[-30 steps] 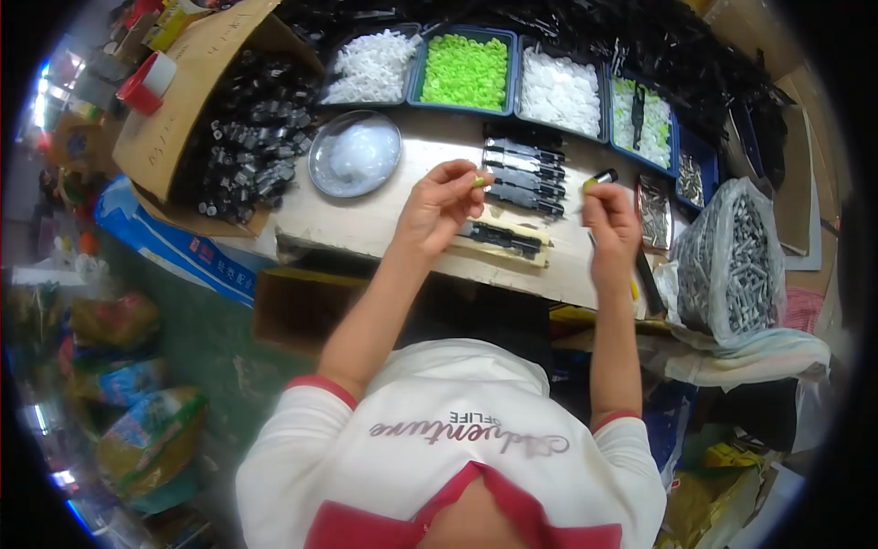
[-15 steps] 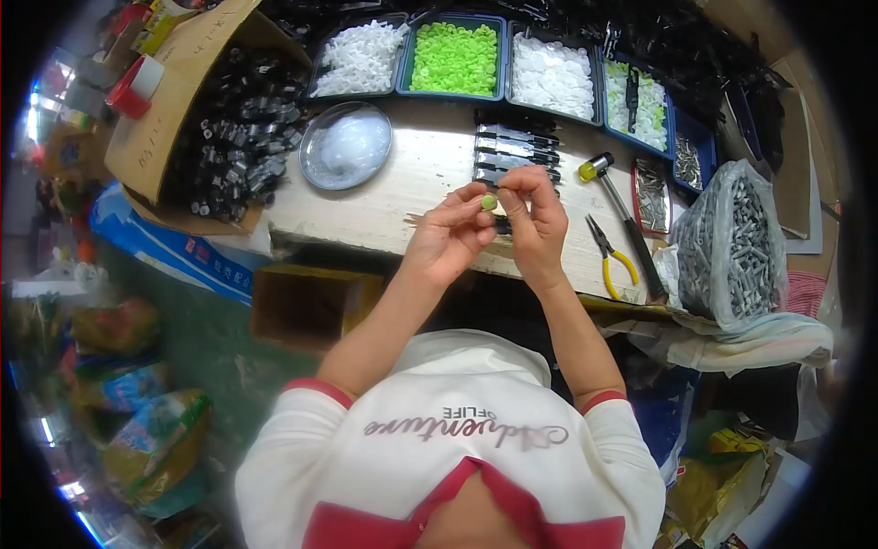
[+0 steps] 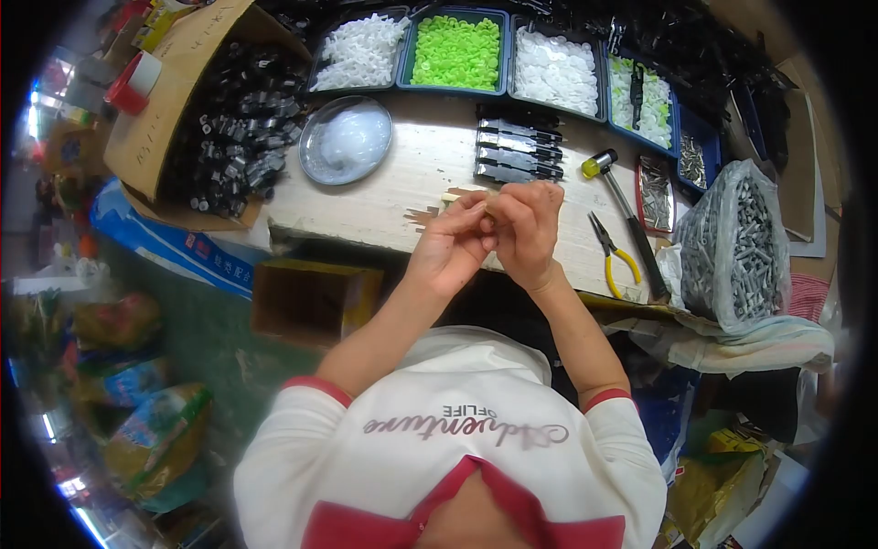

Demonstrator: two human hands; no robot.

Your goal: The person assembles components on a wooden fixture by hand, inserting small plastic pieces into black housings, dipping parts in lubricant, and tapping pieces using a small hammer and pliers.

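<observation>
Lying between the two hands near the middle of the frame, the small piece [image 3: 491, 206] is mostly hidden, above the front edge of the desk [image 3: 357, 215]. I judge it light and rather stiff, perhaps slippery, so a fingertip pinch at its sides should suit. The left hand [image 3: 455, 242] has its fingers narrow on it; the right hand [image 3: 529, 233] curls its fingers over, and whether they grip, I cannot tell. Both forearms slant inward from below.

Worn on the head, the single camera looks forward and steeply down, close above the shirt [image 3: 457, 439], with the bench [image 3: 430, 151] farther ahead.
</observation>
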